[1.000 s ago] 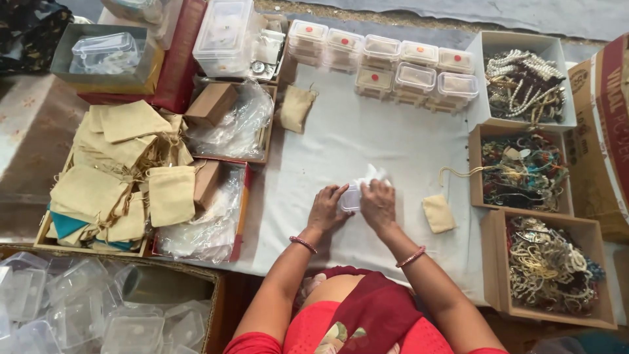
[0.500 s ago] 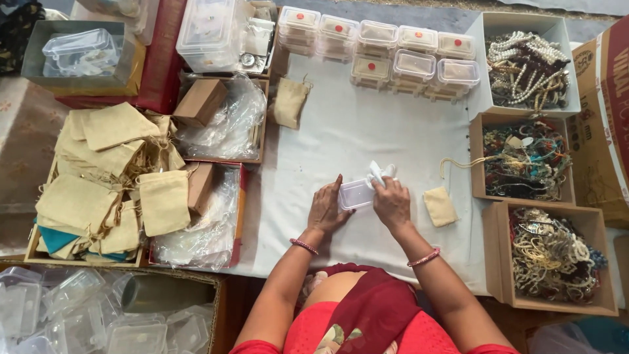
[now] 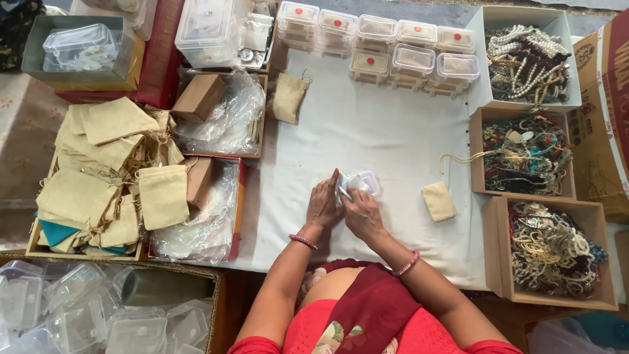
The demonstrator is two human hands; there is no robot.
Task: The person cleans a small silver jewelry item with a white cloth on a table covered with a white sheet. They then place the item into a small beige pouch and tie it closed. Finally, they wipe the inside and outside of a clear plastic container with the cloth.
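Surface: a wide flat top under a pale grey cloth; every place below is told from the small clear box near its middle.
Large carton: brown with red print, at the far right edge, well apart from the clear box.
Bin of empty containers: clear plastic boxes heaped at the lower left, well apart.
Pouch tray: far left of the clear box, piled with tan drawstring pouches, a blue one under them.
Jewellery boxes: three open cardboard boxes to the right. The upper holds pearl-white and dark strings, the middle mixed coloured pieces, the lower pale beaded strands.
Plastic-lined trays: left of the clear box, between it and the pouch tray, with small brown cartons lying in crumpled clear film.
Lidded tubs: a double row of small clear tubs above the clear box, several with a red dot on the lid.
Loose pouches: one tan pouch just right of the clear box, another up and to the left.
Left hand: fingers closed against the left side of the clear box, steadying it.
Right hand: fingers pinched on white tissue, pressing it at the box.
Small clear box: lies on the cloth, touching both hands.
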